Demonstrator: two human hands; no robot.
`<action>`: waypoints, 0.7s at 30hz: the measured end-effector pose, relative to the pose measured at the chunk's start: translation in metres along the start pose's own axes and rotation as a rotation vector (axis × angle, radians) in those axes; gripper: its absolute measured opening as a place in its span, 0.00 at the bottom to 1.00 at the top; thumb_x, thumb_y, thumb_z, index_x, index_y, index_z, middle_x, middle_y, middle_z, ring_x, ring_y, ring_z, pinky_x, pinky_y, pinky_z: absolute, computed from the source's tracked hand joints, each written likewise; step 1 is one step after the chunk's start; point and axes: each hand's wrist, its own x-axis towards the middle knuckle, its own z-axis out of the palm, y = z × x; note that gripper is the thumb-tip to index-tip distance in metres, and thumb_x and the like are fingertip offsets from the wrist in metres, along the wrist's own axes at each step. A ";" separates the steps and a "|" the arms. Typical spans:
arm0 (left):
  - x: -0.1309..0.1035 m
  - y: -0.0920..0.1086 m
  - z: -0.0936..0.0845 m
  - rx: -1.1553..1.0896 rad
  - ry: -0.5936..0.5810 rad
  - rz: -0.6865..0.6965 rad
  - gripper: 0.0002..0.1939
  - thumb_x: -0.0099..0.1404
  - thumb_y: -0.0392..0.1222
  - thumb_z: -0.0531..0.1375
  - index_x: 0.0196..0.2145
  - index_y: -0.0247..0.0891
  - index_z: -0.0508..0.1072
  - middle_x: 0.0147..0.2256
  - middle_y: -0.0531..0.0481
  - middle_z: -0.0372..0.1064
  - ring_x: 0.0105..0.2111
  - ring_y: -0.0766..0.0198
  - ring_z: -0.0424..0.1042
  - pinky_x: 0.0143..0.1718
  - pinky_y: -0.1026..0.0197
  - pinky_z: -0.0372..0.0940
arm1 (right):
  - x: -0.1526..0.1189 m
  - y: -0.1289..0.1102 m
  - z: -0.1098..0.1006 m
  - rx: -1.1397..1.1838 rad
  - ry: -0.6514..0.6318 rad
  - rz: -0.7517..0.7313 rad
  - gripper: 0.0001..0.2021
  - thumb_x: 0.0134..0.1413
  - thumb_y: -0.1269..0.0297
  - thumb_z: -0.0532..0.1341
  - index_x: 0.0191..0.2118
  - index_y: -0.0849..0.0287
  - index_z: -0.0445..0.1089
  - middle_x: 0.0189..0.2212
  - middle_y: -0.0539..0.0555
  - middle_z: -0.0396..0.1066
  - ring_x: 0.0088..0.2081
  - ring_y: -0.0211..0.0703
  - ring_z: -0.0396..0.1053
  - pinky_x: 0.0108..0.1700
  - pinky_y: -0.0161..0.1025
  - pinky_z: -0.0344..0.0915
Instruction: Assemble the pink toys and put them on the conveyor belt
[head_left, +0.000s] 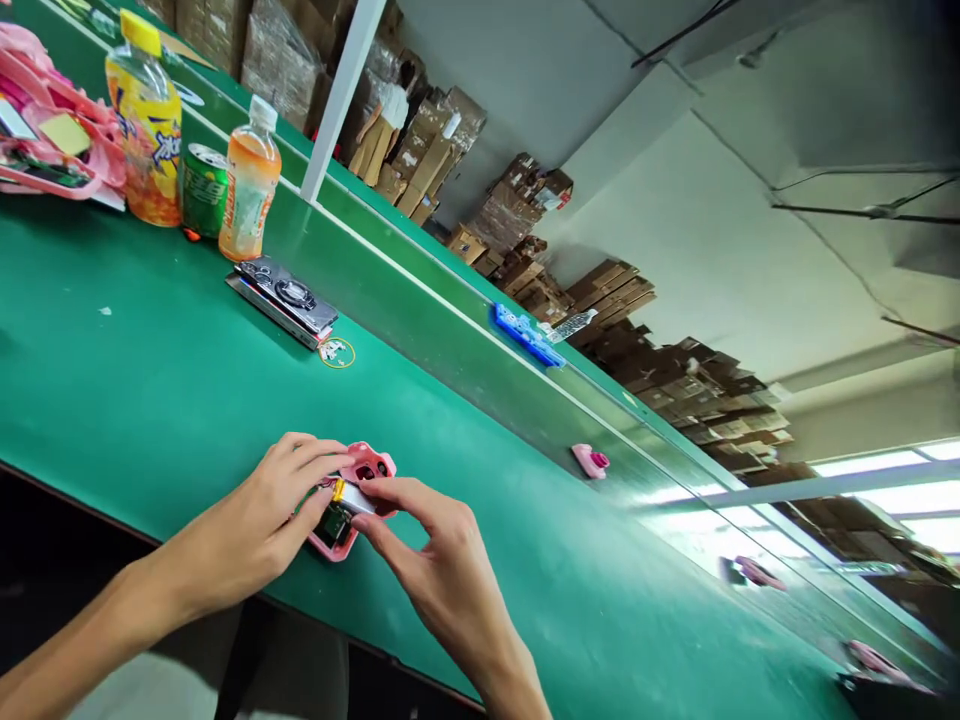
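Note:
An opened pink plastic casing (pixel 345 552) lies low over the green table, a dark green circuit board (pixel 331 525) showing inside it. Between thumb and fingertips my right hand (pixel 446 560) pinches a silver battery pack with yellow tape (pixel 354 497), tilted over the casing. My left hand (pixel 274 510) is closed on the casing's left side, its thumb close to the battery's taped end. Thin wires show near that thumb. Some of the casing's upper part, with dark round openings, sticks out beyond my fingers.
On the green table (pixel 150 380) are a black phone-like device (pixel 289 295), a yellow ring with small white bits (pixel 337 352), two drink bottles (pixel 251 185), a green can (pixel 204 190) and a pile of pink parts (pixel 56 120). A pink piece (pixel 590 461) sits farther right.

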 end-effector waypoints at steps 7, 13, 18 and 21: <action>-0.003 -0.006 0.005 0.043 -0.096 -0.059 0.13 0.78 0.38 0.48 0.41 0.41 0.72 0.42 0.51 0.70 0.44 0.60 0.66 0.46 0.57 0.65 | -0.032 0.004 0.020 -0.278 0.184 -0.228 0.10 0.63 0.73 0.62 0.49 0.60 0.75 0.43 0.57 0.78 0.43 0.42 0.76 0.46 0.37 0.75; -0.004 -0.001 0.004 0.114 -0.099 -0.021 0.15 0.78 0.37 0.45 0.41 0.40 0.72 0.39 0.50 0.71 0.40 0.60 0.66 0.44 0.57 0.63 | -0.044 0.003 0.033 -0.284 0.176 -0.286 0.10 0.63 0.76 0.61 0.48 0.64 0.74 0.41 0.59 0.77 0.41 0.43 0.74 0.44 0.39 0.76; -0.006 -0.006 0.004 0.205 -0.143 0.109 0.11 0.75 0.35 0.52 0.48 0.43 0.72 0.45 0.49 0.72 0.44 0.59 0.67 0.46 0.57 0.63 | -0.047 0.007 0.033 -0.243 0.186 -0.280 0.12 0.62 0.78 0.61 0.50 0.65 0.73 0.43 0.60 0.76 0.45 0.44 0.74 0.46 0.40 0.76; -0.006 -0.008 0.006 0.236 -0.143 0.120 0.12 0.75 0.34 0.50 0.48 0.44 0.72 0.45 0.50 0.72 0.42 0.60 0.67 0.45 0.57 0.63 | -0.050 0.009 0.032 -0.210 0.181 -0.277 0.13 0.62 0.78 0.61 0.50 0.64 0.73 0.42 0.60 0.76 0.45 0.44 0.74 0.45 0.39 0.77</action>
